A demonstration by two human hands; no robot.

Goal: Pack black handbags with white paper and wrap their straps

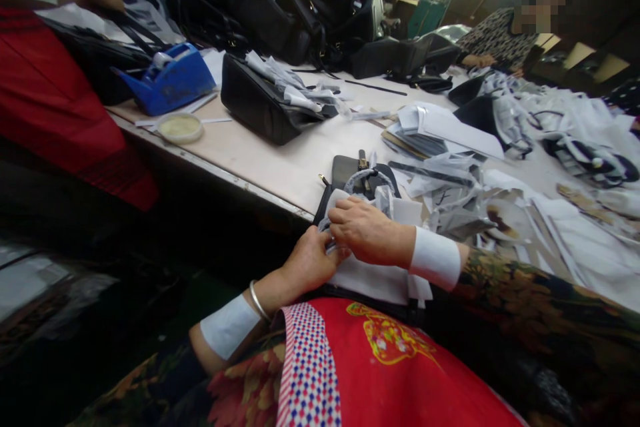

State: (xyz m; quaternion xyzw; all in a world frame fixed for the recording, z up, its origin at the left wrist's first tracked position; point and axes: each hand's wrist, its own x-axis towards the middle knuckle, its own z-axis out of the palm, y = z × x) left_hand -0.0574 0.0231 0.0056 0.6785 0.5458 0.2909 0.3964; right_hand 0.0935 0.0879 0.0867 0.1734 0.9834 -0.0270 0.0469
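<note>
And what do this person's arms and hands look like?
The left hand and right hand wear no gloves. A plain white patch sits on each forearm, and a silvery bangle circles the left wrist. The dark sleeves have a flowery print.

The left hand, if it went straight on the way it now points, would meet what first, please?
Probably the right hand, just ahead of the left hand, though depth is unclear.

Head-worn view, facing forward and down, hands [367, 230] close
</note>
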